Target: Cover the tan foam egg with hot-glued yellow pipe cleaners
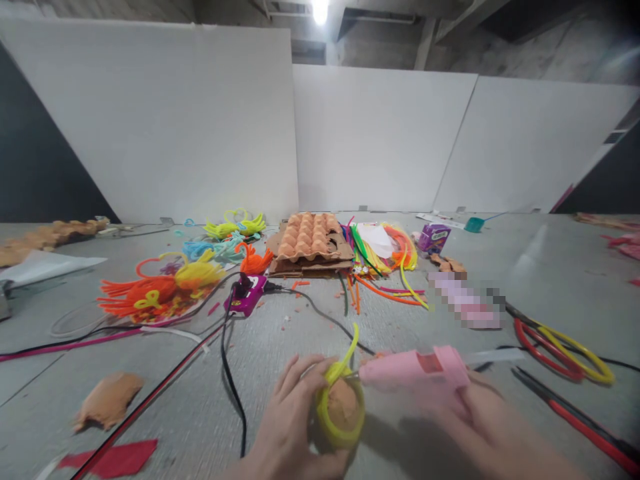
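My left hand grips a brown egg-carton cup wrapped in a yellow pipe cleaner, low in the middle of the view. One end of the pipe cleaner sticks up past my fingers. My right hand is closed on a pink glue gun, whose nozzle points left and touches the top of the cup.
On the grey floor lie an egg carton tray, piles of coloured pipe cleaners, finished orange and yellow pieces, a purple glue gun with black cables, red-handled scissors, cardboard scraps and a small purple box.
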A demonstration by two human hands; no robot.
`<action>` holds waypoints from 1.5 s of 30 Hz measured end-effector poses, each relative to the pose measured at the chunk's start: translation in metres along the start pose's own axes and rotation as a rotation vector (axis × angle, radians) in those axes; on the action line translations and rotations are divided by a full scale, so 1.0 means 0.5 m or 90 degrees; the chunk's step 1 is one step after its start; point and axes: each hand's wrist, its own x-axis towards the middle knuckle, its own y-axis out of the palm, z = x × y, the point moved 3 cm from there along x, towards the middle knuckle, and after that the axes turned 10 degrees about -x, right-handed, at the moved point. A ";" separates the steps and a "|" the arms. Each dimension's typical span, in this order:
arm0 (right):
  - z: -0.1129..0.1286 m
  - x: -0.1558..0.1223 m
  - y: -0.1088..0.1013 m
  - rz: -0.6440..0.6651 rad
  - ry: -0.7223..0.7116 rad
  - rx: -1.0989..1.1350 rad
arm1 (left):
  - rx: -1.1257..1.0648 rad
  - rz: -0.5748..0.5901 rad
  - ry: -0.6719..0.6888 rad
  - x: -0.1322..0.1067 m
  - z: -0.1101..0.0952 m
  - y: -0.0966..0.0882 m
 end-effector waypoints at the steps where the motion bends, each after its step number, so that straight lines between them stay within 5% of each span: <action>1: -0.002 0.000 0.001 0.000 0.002 0.003 | 0.001 -0.001 0.000 0.000 0.000 0.000; 18: -0.010 0.002 0.008 0.083 0.029 0.047 | 0.001 -0.015 -0.027 -0.004 0.000 -0.003; 45: -0.004 0.007 0.000 0.068 0.023 0.059 | -0.010 -0.035 -0.054 -0.011 0.018 0.001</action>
